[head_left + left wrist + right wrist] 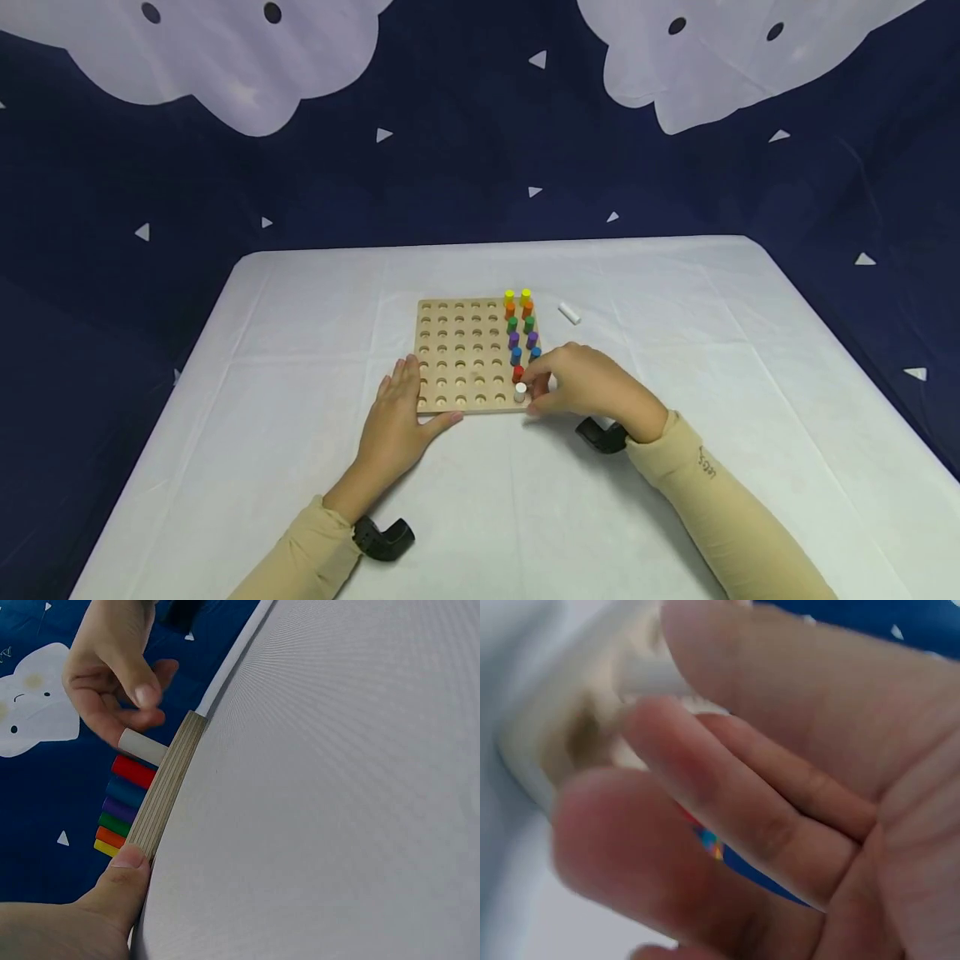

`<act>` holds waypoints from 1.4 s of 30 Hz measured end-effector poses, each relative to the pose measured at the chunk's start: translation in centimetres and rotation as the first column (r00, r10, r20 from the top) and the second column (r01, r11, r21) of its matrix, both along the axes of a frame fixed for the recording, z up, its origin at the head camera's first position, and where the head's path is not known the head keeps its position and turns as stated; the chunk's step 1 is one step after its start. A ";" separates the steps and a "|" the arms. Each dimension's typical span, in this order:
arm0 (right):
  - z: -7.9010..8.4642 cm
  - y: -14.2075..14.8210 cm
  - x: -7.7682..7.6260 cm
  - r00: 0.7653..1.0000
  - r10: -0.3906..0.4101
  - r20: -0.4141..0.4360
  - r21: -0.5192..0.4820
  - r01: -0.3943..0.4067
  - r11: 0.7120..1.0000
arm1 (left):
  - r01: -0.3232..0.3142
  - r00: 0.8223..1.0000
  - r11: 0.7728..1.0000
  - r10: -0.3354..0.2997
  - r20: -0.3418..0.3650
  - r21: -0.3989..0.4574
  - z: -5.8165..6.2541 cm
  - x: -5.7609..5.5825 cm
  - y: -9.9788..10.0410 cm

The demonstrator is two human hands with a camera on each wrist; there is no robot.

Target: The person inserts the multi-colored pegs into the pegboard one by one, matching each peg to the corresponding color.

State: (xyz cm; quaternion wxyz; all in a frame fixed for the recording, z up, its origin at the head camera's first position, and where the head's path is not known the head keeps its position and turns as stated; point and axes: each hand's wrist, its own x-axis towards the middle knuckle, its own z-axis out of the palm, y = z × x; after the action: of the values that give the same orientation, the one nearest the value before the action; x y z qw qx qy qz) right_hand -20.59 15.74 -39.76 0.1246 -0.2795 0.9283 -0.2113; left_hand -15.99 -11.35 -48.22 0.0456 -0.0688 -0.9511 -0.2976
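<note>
A wooden peg board lies on the table with two columns of coloured pegs at its right side. My left hand rests along the board's left edge, fingers straight and thumb at the front edge. At the front right corner is my right hand, its thumb and fingers apart with nothing between them in the right wrist view. Its fingertips are beside a standing white peg and a red peg. Part of the right column is hidden behind this hand. A bare hole shows blurred near the fingers in the right wrist view.
A loose white peg lies on the white-covered table, just right of the board's far corner. Behind the table hangs a dark blue backdrop with clouds and triangles. Each wrist wears a black camera mount.
</note>
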 end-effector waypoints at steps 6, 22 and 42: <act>1.0 3.1 -2.6 0.992 -0.120 0.033 -0.101 0.123 0.987 | 0.004 1.000 1.000 -0.004 0.009 0.000 0.4 0.1 0.0; -3.0 4.6 -9.1 0.905 -0.396 -0.154 0.131 0.416 0.900 | 0.017 1.000 1.000 -0.017 0.016 0.008 0.3 0.2 0.4; -1.1 4.1 -2.0 0.977 -0.213 0.024 0.016 0.212 0.977 | 0.015 1.000 1.000 -0.015 0.026 0.000 0.3 0.0 0.0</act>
State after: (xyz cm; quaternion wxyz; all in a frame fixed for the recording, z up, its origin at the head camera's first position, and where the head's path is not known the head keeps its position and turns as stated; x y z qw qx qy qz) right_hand -22.56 19.83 -40.90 0.1147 -0.1751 0.9526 -0.2208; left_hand -15.96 -11.37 -47.96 0.0310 -0.0722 -0.9511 -0.2986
